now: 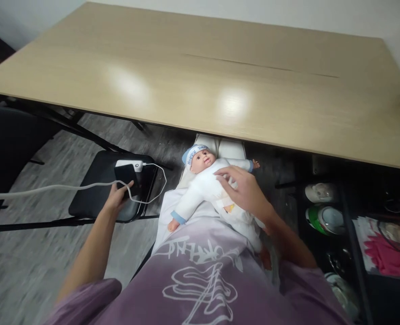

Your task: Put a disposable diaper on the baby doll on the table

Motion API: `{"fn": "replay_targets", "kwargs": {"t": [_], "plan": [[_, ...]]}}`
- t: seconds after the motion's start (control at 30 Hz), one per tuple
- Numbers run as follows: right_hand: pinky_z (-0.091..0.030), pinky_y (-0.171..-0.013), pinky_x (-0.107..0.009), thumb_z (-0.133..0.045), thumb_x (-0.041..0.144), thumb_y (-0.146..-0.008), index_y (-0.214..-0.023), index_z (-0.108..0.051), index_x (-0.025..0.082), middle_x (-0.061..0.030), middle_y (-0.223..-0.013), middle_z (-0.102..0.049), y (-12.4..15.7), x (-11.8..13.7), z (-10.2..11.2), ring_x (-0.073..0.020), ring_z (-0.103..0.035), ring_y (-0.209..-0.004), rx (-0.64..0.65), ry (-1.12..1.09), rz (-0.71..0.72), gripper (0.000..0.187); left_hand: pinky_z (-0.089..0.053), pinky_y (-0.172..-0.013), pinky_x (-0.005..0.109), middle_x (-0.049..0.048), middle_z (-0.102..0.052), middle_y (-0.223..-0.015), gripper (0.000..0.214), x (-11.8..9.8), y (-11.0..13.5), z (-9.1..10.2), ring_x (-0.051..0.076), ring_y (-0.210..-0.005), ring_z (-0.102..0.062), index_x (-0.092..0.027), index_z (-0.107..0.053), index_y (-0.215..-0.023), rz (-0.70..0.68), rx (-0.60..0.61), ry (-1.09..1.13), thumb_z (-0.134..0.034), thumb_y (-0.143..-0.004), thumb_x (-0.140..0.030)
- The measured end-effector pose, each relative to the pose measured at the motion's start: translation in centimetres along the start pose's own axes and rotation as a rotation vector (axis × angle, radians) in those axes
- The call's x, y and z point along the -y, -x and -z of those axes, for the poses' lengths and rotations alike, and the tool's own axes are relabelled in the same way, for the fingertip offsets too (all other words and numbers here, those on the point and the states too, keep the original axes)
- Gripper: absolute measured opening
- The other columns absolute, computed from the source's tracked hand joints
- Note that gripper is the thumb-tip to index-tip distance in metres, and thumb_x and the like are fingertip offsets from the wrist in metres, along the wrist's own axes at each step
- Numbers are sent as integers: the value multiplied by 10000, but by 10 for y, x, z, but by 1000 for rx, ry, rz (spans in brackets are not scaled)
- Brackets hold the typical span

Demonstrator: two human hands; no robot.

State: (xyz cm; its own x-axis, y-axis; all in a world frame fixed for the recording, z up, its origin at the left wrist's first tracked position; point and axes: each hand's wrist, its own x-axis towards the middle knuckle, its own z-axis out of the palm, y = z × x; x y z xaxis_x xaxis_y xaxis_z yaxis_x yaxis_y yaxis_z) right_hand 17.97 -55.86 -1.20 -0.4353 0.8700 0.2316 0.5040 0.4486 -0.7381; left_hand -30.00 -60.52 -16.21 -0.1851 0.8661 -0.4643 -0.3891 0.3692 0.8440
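A baby doll [203,180] in white clothes and a blue cap lies face up on my lap, on a white cloth [168,212]. My right hand [242,187] rests on the doll's chest, fingers spread flat. My left hand [118,196] reaches out to the left and grips a black phone [127,174] over a black chair seat [98,180]. A white charger block [129,164] and its white cable [51,188] run to the phone.
A wide light wooden table [200,76] spans the view above my lap. A black chair back [6,149] stands at left. At right, a black rack [349,234] holds mugs [322,194] and pink gloves [389,255]. Grey floor lies below.
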Motion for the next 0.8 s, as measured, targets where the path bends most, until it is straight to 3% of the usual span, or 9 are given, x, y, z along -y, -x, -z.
{"fn": "replay_targets", "kwargs": {"t": [0.1, 0.17, 0.27, 0.33, 0.4, 0.53, 0.8], "plan": [[-525, -876, -332, -573, 372, -1160, -1091, -761, 239, -36, -1081, -829, -35, 24, -23, -199, -736, -928, 278, 8, 26, 241, -725, -936, 349, -69, -818, -996, 530, -1, -13, -20, 170, -893, -850, -224, -536, -1397, -75, -82, 20, -802, -970, -57], [-513, -848, -327, -551, 420, -1173, -1077, -771, 222, -49, -1095, -842, -65, 35, -49, -218, -759, -996, 505, 35, 12, 312, -719, -1017, 399, -14, -836, -1116, 610, -2, -22, -40, 211, -983, -860, -232, -548, -1459, -83, -62, 36, -855, -949, -102], [-549, -888, -392, -451, 655, -1170, -1119, -813, 168, -159, -1162, -849, -110, 44, -94, -330, -786, -1088, 728, 193, -132, 609, -682, -1116, 457, 92, -823, -1230, 523, -7, -32, -73, 299, -1199, -828, -179, -611, -1466, -71, 9, 76, -801, -1054, -439], [-573, -993, -468, -408, 751, -1142, -1177, -836, 120, -236, -1271, -830, -134, 47, -120, -417, -772, -1217, 804, 246, -185, 763, -675, -1133, 490, 146, -808, -1284, 674, -12, -34, -94, 353, -1308, -784, -156, -656, -1455, -71, 49, 99, -662, -1074, -711], [-573, -1078, -510, -442, 804, -1106, -1270, -836, 107, -256, -1351, -809, -147, 45, -138, -454, -750, -1298, 809, 222, -203, 818, -666, -1152, 548, 156, -790, -1352, 791, -19, -32, -111, 389, -1378, -746, -191, -661, -1498, -116, 68, 120, -589, -1044, -835], [-595, -1096, -492, -473, 878, -1051, -1426, -794, 175, -204, -1392, -810, -151, 35, -155, -432, -759, -1319, 749, 125, -217, 859, -621, -1191, 653, 132, -751, -1471, 790, -29, -21, -132, 437, -1452, -687, -285, -627, -1590, -215, 70, 157, -543, -1047, -853], [-622, -1019, -412, -465, 915, -1030, -1258, -845, 130, -228, -1225, -854, -145, 25, -163, -384, -809, -1219, 674, 107, -230, 901, -602, -1211, 562, 108, -752, -1488, 757, -33, -7, -141, 391, -1430, -702, -274, -546, -1662, -223, 81, 187, -502, -1107, -786]]}}
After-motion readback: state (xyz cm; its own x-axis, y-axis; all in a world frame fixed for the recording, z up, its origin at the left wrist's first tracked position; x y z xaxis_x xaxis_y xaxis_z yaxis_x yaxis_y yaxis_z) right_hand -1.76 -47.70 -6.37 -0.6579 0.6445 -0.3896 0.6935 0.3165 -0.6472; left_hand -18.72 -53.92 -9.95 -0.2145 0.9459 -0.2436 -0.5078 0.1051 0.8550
